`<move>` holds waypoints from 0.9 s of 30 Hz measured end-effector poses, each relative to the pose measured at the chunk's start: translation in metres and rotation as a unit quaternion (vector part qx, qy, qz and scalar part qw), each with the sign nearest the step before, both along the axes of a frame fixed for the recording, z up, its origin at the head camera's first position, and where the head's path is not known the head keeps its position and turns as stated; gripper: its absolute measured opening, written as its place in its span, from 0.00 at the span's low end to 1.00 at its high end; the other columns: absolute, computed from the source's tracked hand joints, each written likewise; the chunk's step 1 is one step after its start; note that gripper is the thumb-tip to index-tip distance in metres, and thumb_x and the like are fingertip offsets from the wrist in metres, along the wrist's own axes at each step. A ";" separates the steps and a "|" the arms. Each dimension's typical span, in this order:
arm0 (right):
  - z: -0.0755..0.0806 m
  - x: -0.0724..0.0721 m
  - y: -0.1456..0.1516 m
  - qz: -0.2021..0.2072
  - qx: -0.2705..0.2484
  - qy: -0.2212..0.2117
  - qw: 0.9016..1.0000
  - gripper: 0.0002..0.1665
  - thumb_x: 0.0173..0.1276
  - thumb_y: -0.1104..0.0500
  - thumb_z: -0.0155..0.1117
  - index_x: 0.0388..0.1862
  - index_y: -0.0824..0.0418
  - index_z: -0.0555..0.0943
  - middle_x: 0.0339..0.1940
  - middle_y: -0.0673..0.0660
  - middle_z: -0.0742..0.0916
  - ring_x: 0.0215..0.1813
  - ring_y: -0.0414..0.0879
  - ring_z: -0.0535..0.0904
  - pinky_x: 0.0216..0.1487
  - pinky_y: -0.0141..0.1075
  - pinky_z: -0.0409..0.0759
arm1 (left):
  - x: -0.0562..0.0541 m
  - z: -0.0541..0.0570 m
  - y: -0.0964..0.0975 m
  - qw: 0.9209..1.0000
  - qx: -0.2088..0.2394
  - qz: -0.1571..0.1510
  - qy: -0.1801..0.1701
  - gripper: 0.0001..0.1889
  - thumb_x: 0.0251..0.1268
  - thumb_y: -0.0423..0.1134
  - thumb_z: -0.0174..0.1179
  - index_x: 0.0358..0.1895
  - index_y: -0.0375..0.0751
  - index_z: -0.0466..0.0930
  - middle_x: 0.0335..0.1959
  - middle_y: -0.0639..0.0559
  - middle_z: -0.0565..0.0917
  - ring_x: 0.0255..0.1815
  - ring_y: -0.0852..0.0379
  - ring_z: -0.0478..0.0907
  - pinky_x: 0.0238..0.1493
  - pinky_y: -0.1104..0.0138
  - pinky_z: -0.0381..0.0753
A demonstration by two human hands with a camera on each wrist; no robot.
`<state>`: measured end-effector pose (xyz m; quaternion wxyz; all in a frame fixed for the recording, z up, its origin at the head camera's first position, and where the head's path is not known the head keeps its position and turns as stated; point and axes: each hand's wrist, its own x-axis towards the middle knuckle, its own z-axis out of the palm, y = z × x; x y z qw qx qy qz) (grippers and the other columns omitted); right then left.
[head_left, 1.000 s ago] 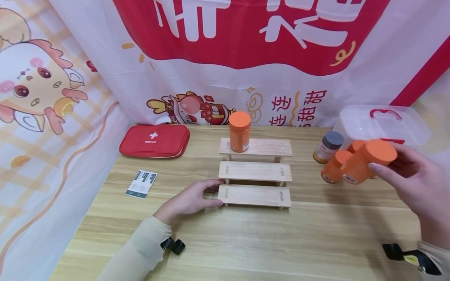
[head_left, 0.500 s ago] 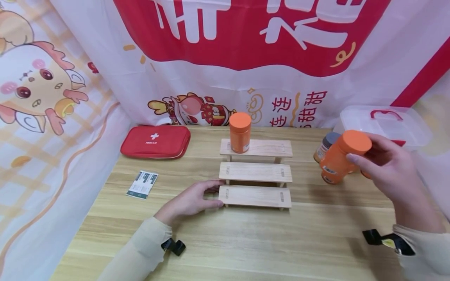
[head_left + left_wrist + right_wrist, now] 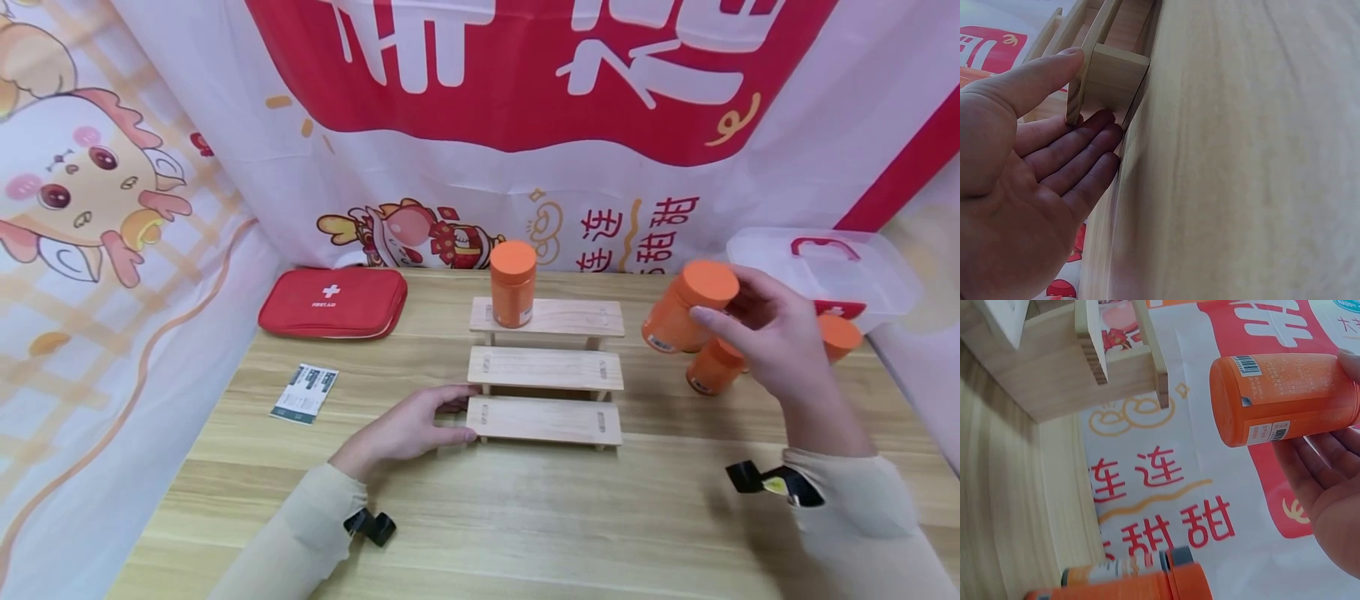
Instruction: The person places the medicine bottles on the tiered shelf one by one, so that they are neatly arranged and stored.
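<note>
My right hand (image 3: 780,333) grips an orange bottle with an orange screw cap (image 3: 686,308), tilted and lifted above the table, right of a three-step wooden rack (image 3: 545,367). In the right wrist view the labelled lower part of this bottle (image 3: 1272,397) shows; its cap end is mostly out of frame. My left hand (image 3: 412,423) rests at the left end of the rack's lowest step. In the left wrist view its thumb and nearly straight fingers lie at the step's end (image 3: 1082,87). Another orange bottle (image 3: 513,285) stands upright on the top step's left side.
Under the right hand stand an orange bottle (image 3: 716,367) and, further right, another orange-capped bottle (image 3: 840,335). A clear box with a red handle (image 3: 862,267) is at the back right. A red first-aid pouch (image 3: 332,304) and a printed card (image 3: 303,393) lie at left.
My right hand has carried the orange bottle leftward toward the rack, now covering the grey-capped bottle in the head view. My left hand has stayed at the lowest step.
</note>
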<state>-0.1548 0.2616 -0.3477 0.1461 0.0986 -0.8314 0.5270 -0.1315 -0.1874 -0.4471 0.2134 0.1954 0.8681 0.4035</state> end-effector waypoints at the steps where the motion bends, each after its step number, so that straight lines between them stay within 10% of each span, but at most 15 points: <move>1: 0.000 -0.002 -0.003 0.002 -0.002 0.001 1.000 0.33 0.73 0.67 0.72 0.77 0.58 0.78 0.59 0.40 0.87 0.53 0.39 0.84 0.51 0.18 0.84 | 0.000 0.000 0.000 1.000 0.001 0.000 -0.002 0.36 0.72 0.48 0.74 0.79 0.42 0.73 0.77 0.44 0.78 0.78 0.42 0.75 0.82 0.43 0.71; 27: 0.002 -0.041 -0.069 0.075 -0.019 -0.003 0.997 0.33 0.73 0.58 0.76 0.75 0.59 0.79 0.61 0.50 0.87 0.56 0.42 0.83 0.58 0.20 0.83 | 0.000 0.001 0.001 1.000 -0.001 -0.001 -0.004 0.36 0.72 0.48 0.73 0.79 0.43 0.73 0.77 0.44 0.78 0.78 0.44 0.75 0.82 0.44 0.71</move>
